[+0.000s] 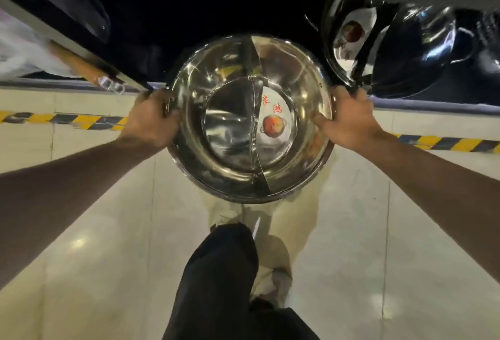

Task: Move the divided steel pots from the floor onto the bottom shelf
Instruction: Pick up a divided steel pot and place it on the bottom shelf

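Note:
A round divided steel pot (pixel 232 90) with a curved middle partition and a red printed label fills the centre of the head view, held above the tiled floor. My left hand (pixel 151 120) grips its left rim and handle. My right hand (pixel 349 120) grips the right rim, thumb over the edge. The pot's far side reaches over the front lip of the dark bottom shelf (pixel 151 31). A second divided steel pot (pixel 351 42) with the same red label lies tilted in the shelf at the right, just beyond my right hand.
A steel shelf post (pixel 67 44) slants across the left, with a wooden stick (pixel 78 66) beside it. Yellow-and-black hazard tape (pixel 67 120) runs along the pale floor tiles. My dark trouser leg (pixel 224 280) stands below the pot. More shiny dark cookware (pixel 422 42) sits far right in the shelf.

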A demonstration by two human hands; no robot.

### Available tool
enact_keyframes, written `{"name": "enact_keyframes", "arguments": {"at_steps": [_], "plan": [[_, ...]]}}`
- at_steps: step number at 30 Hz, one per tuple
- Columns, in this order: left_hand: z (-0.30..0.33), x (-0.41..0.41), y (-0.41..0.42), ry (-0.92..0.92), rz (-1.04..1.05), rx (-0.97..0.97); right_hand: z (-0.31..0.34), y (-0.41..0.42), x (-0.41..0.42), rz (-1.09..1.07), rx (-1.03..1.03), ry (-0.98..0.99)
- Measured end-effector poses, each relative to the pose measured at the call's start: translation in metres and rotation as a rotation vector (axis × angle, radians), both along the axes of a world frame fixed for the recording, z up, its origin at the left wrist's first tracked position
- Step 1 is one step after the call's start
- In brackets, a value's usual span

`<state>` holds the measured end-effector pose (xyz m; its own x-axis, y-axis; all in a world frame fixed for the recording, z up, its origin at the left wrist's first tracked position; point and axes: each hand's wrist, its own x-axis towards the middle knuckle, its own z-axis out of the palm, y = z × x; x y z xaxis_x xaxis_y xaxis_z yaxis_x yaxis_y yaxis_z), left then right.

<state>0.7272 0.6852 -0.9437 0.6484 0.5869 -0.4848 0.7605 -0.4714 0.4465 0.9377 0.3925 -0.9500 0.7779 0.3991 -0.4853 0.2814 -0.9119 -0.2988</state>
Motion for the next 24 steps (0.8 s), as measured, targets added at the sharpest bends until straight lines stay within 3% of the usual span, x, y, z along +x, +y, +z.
{"name": "enact_keyframes", "arguments": {"at_steps": [10,15,19,21,24], "plan": [[-0.012,0.027,0.009,-0.091,0.053,0.121,-0.024,0.025,0.041,0.02,-0.025,-0.07],[0.014,-0.021,-0.045,-0.155,-0.149,0.187,-0.013,0.048,0.058,0.069,-0.092,0.007],[0.008,-0.047,-0.081,0.093,-0.464,0.238,-0.013,0.059,0.064,0.108,-0.106,0.022],[-0.003,-0.038,-0.077,0.116,-0.465,0.276,-0.015,0.065,0.067,0.128,-0.103,0.031],[-0.012,-0.018,-0.061,0.006,-0.454,0.364,-0.013,0.066,0.068,0.114,-0.063,0.04]]}}
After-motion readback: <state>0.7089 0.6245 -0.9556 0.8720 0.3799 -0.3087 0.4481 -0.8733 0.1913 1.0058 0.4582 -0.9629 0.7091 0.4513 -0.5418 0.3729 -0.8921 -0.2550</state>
